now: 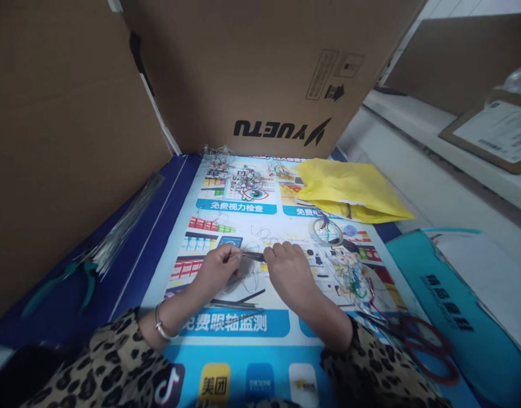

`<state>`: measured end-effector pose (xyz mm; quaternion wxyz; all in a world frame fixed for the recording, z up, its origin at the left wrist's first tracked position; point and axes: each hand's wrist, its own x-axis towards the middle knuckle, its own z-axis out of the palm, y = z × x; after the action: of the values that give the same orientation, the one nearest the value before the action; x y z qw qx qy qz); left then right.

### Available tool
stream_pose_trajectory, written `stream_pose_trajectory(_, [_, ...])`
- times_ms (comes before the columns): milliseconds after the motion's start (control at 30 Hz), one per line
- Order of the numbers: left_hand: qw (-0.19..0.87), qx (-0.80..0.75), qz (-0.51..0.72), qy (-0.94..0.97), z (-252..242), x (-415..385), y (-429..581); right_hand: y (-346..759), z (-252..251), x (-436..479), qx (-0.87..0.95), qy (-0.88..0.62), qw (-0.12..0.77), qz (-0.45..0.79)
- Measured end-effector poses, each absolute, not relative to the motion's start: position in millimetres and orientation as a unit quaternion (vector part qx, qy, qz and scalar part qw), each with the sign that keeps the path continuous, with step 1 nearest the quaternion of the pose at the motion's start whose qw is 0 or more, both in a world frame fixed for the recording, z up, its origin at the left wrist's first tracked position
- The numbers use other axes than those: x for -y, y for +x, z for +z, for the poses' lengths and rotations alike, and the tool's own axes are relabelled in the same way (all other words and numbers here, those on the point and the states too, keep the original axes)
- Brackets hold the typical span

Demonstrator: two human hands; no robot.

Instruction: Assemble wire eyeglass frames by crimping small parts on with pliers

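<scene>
At frame centre, the left hand (220,265) pinches one end of a thin dark metal rod (252,256) and the right hand (288,271) clenches the other end, just above the colourful printed poster (243,328). Teal-handled pliers (73,277) lie at lower left.
</scene>
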<state>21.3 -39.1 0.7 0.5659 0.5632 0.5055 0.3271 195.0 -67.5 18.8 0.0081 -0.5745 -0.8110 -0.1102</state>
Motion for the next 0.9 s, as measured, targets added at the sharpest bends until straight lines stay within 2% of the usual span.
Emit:
stream_pose_trajectory(233, [0.537, -0.535, 0.366, 0.539, -0.2, 40.9, 22.0, 195.9, 33.2, 68.5, 0.792, -0.597, 0.017, -0.125])
stream_pose_trajectory(900, [0.524, -0.506, 0.468, 0.5, -6.8, 46.3, 26.5, 164.0, 34.6, 63.6, 0.756, -0.64, 0.037, -0.135])
